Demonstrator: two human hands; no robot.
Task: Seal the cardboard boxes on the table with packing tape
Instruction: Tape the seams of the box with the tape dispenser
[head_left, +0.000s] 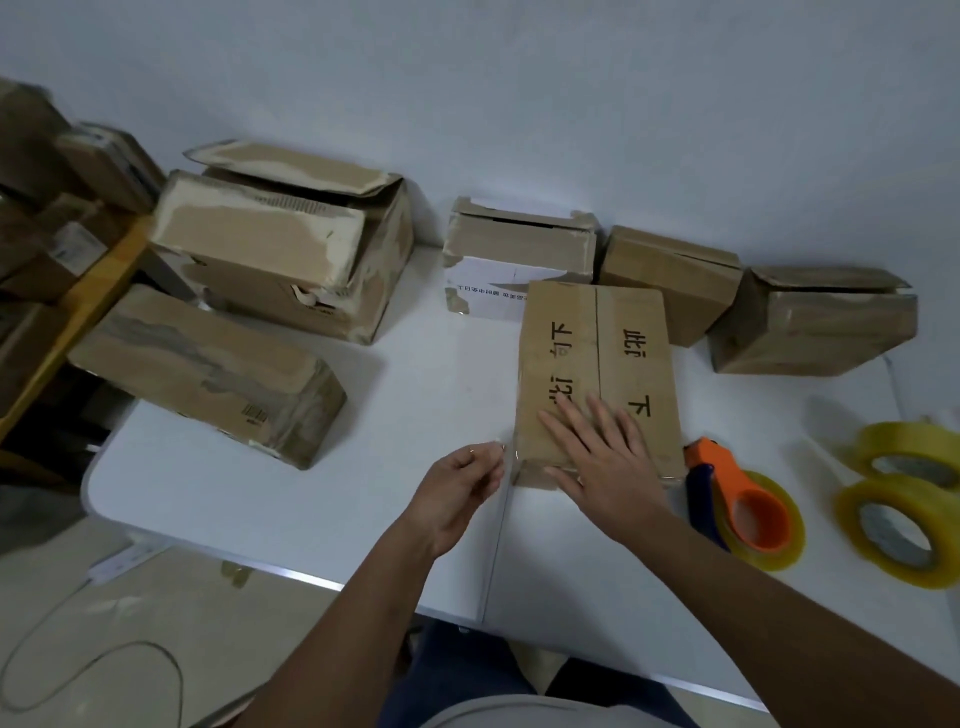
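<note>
Pressed flat, fingers straight, with the right grip (602, 457) on the near end of the printed cardboard box (597, 374) at mid-counter (311, 499). Pinched a clear tape end (501, 454) in the left grip (462, 483) just beside that box's near left corner. Left the orange tape dispenser (743, 504) and two tape rolls (904, 499) toward the counter's right edge, other boxes (280, 244) along the far edge.

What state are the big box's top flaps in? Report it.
Open: the big box's top flaps stand lifted and uneven, with a dark gap beneath them.
</note>
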